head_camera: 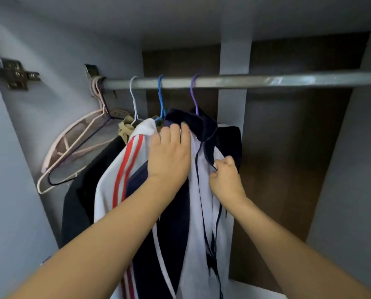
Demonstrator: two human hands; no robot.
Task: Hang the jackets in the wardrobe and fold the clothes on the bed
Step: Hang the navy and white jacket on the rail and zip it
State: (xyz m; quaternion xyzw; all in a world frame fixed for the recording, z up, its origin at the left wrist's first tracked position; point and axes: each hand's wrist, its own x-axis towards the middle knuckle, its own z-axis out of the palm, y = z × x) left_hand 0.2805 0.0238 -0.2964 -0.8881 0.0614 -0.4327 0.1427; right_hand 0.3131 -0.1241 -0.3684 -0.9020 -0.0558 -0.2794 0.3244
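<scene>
- Three jackets hang from the wardrobe rail (223, 81), each on its own wire hanger: a white hanger (133, 98), a blue hanger (161, 98) and a purple hanger (194, 96).
- At the rail's left end, against the side wall, a bunch of empty pink hangers (72, 147) hangs tilted; I cannot count them exactly.
- Leftmost is a black jacket (81, 190) with a tan collar, then a white jacket with red stripes (119, 180), then a white and navy jacket (202, 190) with a dark collar.
- The left hand (169, 156) lies on the neck of the white and navy jacket, fingers bent over the collar.
- The right hand (225, 178) pinches that jacket's front edge, fingers curled.
- A door hinge (16, 74) sits on the left wall.
</scene>
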